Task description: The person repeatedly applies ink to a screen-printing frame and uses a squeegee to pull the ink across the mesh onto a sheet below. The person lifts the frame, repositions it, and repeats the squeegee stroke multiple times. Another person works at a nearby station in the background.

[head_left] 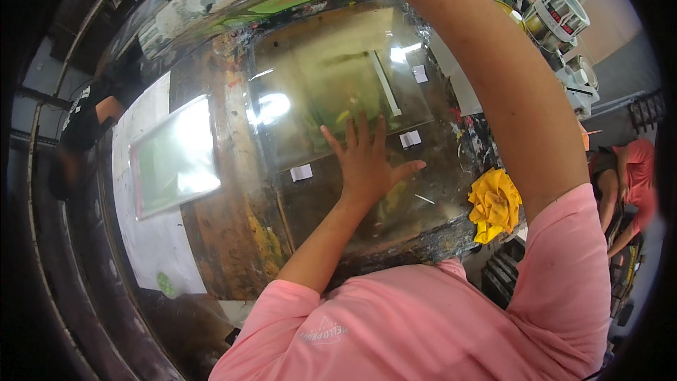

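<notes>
My left hand (367, 162) lies with its fingers spread on a clear, glossy sheet (331, 113) over the dark work table. Beneath its fingertips is the near part of a yellowish translucent rectangle. Small white tabs, one a white tab (301, 173) left of the hand and another white tab (410, 140) to its right, sit along that rectangle's near edge. A narrow white strip (385, 85) lies beyond the fingers. My right arm (486, 63) reaches across the far side of the table, and its hand passes out at the upper edge.
A framed clear panel (176, 159) rests on white paper (144, 257) at the left. Crumpled yellow cloth (495, 204) lies at the table's right edge. Cans and tubs, among them a metal can (557, 15), stand at the far right. Other people are at both sides.
</notes>
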Demonstrator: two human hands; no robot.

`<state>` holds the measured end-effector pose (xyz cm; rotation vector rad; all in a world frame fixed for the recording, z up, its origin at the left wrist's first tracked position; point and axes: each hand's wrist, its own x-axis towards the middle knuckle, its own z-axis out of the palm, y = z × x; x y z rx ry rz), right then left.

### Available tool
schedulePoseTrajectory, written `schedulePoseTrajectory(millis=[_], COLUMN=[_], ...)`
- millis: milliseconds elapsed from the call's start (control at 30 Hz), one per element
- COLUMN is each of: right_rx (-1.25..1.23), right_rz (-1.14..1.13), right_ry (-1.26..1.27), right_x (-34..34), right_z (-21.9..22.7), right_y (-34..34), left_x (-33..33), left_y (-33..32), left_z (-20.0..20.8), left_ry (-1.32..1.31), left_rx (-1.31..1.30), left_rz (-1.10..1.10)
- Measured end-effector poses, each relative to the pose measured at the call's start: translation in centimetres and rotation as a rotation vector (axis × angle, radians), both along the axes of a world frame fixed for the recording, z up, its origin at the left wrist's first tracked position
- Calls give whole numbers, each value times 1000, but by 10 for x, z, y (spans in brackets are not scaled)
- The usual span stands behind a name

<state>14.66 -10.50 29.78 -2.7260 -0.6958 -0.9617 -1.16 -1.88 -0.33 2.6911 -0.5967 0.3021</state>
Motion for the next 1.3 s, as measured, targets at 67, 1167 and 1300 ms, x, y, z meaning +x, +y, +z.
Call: schedulePoseTrajectory(millis=[67, 1167, 1300], right_rx=[1, -179, -76], right_rz=[7, 230, 137], right_ry=[-10, 392, 800], right_x=[0, -118, -140], right_z=[0, -157, -211], right_y=[0, -37, -33], left_x=[-3, -15, -30], left_y=[3, 159, 160], left_z=[-1, 63, 7], left_ry=[11, 480, 87], left_rx=[15, -933, -144], left_rz=[3, 287, 432])
